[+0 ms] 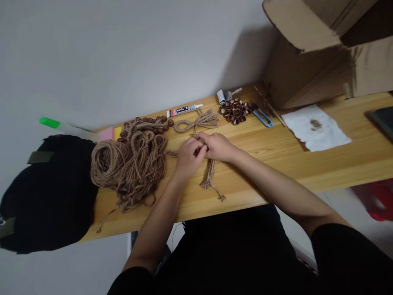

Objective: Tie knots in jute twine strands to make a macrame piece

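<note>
My left hand and my right hand meet over the middle of the table, fingers closed on a piece of brown twine. Its frayed, knotted tassel hangs toward the table's front edge, and another strand sticks out left of my left hand. The part between my fingers is mostly hidden. Just beyond my hands lies a looped twine piece with a tassel. To the left sits a big heap of twine with several loops and tassels.
Behind stand a glue tube, brown ring-shaped shells and blue thread snips. Brown beads lie by the heap. At right are a stained white tissue and a cardboard box; at left, a black bag.
</note>
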A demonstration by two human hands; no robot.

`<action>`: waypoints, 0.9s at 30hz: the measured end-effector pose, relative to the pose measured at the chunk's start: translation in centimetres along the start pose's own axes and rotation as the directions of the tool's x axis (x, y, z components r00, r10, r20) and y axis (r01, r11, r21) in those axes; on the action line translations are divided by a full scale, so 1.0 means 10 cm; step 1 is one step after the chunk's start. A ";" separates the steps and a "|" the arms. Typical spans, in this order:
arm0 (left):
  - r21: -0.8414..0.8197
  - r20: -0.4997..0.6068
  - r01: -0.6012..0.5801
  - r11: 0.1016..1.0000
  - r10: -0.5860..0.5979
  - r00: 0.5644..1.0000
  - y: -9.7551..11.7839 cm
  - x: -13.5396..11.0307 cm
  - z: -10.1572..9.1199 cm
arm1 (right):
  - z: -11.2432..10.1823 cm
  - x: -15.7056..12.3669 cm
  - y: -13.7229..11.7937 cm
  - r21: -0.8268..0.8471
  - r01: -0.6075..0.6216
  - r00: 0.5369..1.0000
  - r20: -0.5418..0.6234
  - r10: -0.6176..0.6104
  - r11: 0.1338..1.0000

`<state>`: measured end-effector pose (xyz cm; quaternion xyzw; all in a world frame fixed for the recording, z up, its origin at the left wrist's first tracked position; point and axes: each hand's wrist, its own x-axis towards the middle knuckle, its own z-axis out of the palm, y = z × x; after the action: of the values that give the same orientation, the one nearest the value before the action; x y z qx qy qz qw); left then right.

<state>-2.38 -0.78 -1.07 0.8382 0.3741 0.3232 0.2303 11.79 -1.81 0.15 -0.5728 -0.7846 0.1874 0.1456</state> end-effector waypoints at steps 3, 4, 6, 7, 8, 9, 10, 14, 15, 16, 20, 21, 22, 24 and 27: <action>-0.013 -0.006 0.003 1.000 -0.003 1.000 0.00 0.00 0.00 | 0.01 0.00 0.00 -0.005 -0.005 1.000 -0.009 0.005 1.000; -0.016 -0.006 0.006 1.000 -0.007 1.000 0.00 0.00 0.00 | 0.02 0.00 0.00 -0.006 -0.009 1.000 -0.012 0.009 1.000; -0.024 -0.002 0.009 1.000 -0.009 1.000 0.00 0.00 0.00 | 0.02 0.00 0.00 -0.008 -0.016 1.000 -0.016 0.016 1.000; -0.028 -0.002 0.008 1.000 -0.008 1.000 0.00 0.00 0.00 | 0.02 0.00 0.00 -0.007 -0.018 1.000 -0.017 0.018 1.000; -0.033 -0.002 0.009 0.999 -0.009 1.000 0.00 0.00 0.01 | 0.02 0.00 -0.01 -0.004 -0.018 1.000 -0.016 0.018 1.000; -0.037 -0.004 0.012 0.999 -0.012 1.000 0.00 0.00 0.01 | 0.02 0.00 -0.01 0.001 -0.017 1.000 -0.015 0.018 1.000; -0.040 -0.008 0.018 0.999 -0.018 1.000 0.00 0.00 0.01 | 0.02 0.00 0.00 0.009 -0.016 1.000 -0.013 0.016 1.000; -0.046 -0.024 0.066 0.997 -0.067 0.997 0.00 0.00 0.03 | 0.01 0.01 0.00 0.035 -0.005 1.000 0.002 0.005 0.999; -0.050 -0.022 0.081 0.995 -0.082 0.996 0.01 0.00 0.04 | 0.01 0.01 0.00 0.036 -0.004 1.000 0.007 0.004 0.999; -0.056 -0.019 0.098 0.994 -0.099 0.995 0.01 0.00 0.04 | 0.01 0.01 0.00 0.033 -0.004 1.000 0.013 0.003 0.999; -0.102 -0.002 0.160 0.982 -0.161 0.987 0.01 0.01 0.05 | 0.02 0.01 -0.01 0.006 -0.012 0.999 0.034 0.012 1.000; -0.115 0.005 0.168 0.979 -0.168 0.986 0.00 0.01 0.04 | 0.02 0.01 -0.01 0.001 -0.010 0.999 0.035 0.010 1.000; -0.127 0.013 0.170 0.977 -0.169 0.985 0.00 0.01 0.04 | 0.01 0.00 -0.02 -0.002 -0.005 0.999 0.037 0.005 1.000; -0.147 0.033 0.160 0.976 -0.156 0.987 -0.01 0.01 0.03 | 0.00 0.00 -0.03 -0.008 0.005 0.999 0.045 -0.005 1.000; -0.153 0.055 0.134 0.979 -0.127 0.990 -0.02 0.02 0.01 | -0.01 -0.01 -0.03 -0.026 0.016 0.998 0.055 -0.015 1.000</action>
<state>-2.34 -0.55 -1.16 0.7982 0.3966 0.3167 0.3245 11.58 -1.99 0.41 -0.5634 -0.7950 0.1914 0.1178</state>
